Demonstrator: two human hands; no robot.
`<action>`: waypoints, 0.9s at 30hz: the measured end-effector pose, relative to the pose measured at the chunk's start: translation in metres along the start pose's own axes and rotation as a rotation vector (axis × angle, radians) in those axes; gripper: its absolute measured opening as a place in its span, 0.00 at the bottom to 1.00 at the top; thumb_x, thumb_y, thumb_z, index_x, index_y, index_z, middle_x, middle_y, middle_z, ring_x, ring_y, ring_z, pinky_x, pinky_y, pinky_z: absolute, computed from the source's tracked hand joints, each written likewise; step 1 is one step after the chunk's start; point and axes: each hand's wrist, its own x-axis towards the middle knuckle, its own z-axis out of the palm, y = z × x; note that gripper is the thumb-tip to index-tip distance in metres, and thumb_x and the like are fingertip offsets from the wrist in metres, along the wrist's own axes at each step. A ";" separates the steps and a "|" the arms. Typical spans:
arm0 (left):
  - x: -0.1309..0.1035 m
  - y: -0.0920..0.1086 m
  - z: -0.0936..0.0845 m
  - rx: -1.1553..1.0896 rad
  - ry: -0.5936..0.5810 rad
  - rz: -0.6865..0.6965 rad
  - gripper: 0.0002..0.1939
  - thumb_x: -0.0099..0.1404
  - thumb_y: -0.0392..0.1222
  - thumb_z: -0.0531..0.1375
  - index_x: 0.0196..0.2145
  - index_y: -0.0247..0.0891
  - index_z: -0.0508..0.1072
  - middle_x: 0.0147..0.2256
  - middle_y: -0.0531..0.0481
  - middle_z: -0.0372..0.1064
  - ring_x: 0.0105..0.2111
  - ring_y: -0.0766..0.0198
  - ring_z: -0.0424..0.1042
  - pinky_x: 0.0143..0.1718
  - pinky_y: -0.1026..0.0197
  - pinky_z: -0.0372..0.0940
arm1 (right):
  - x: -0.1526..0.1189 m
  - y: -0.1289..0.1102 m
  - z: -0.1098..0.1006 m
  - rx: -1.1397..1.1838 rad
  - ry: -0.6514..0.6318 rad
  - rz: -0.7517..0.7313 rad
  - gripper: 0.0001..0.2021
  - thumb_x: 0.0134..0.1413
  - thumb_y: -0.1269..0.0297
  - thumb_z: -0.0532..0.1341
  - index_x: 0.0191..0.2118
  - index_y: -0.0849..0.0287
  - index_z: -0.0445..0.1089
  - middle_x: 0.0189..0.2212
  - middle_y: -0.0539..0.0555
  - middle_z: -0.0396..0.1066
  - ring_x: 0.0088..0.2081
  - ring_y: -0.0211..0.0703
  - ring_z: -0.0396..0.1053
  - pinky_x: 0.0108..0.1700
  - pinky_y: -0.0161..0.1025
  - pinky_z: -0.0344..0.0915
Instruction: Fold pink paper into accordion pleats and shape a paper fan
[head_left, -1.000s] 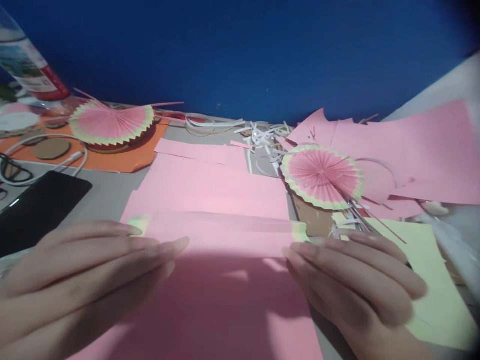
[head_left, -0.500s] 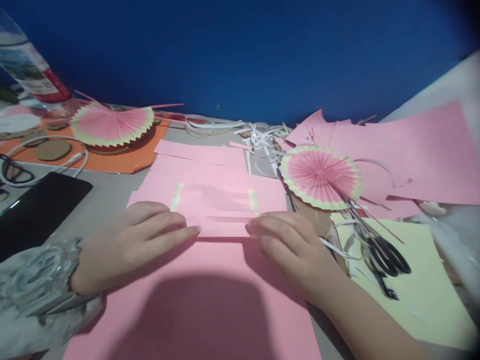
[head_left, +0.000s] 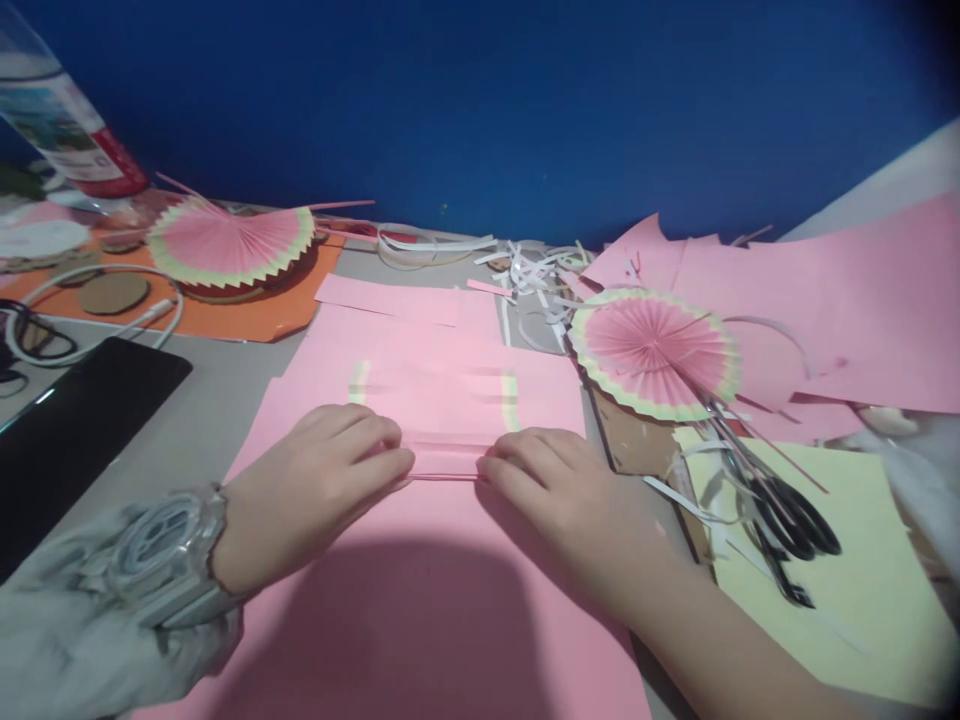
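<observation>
At far left, the bottle (head_left: pixel 67 130) is cropped by the frame, and its label is too blurred to read. Below it, the black phone (head_left: pixel 90 430) runs off the left edge too, lying on the grey bench (head_left: pixel 206 345). The half-open pink fan (head_left: pixel 232 245) hides part of the orange sheet (head_left: pixel 277 320). Your grey sleeve is cut off at the corner, and the dial of your watch (head_left: pixel 157 550) is smeared.

Your left hand (head_left: pixel 322 480) pinches the near folded edge of the pink strip (head_left: pixel 442 400), its fingers covering that end. The strip lies in front of you between your hands, over a larger pink sheet (head_left: pixel 450 610), with yellow-green bands at both sides; the number of folds can't be counted. Your right hand (head_left: pixel 555 490) pinches the same edge at the other end, hiding the fold beneath its fingers.

Past it, the round fan (head_left: pixel 652 350) covers part of the cardboard (head_left: pixel 630 445), and the tips of the scissors (head_left: pixel 817 540) are hard to make out against its rim. The pink paper at far right (head_left: pixel 847 320) leaves the frame.
</observation>
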 end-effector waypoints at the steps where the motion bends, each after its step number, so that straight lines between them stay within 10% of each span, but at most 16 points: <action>1: 0.000 0.000 0.001 0.015 -0.002 0.019 0.09 0.65 0.33 0.53 0.43 0.38 0.68 0.38 0.47 0.66 0.38 0.60 0.62 0.41 0.55 0.59 | 0.001 -0.002 0.001 0.000 -0.005 0.001 0.06 0.55 0.73 0.57 0.39 0.61 0.68 0.36 0.56 0.68 0.37 0.45 0.62 0.41 0.44 0.60; 27: 0.003 0.012 0.003 -0.031 -0.028 -0.023 0.10 0.67 0.35 0.50 0.34 0.35 0.71 0.31 0.47 0.65 0.30 0.62 0.61 0.31 0.59 0.57 | 0.007 -0.010 0.008 0.224 -0.030 0.062 0.04 0.58 0.70 0.55 0.36 0.59 0.67 0.34 0.54 0.67 0.36 0.42 0.61 0.38 0.41 0.57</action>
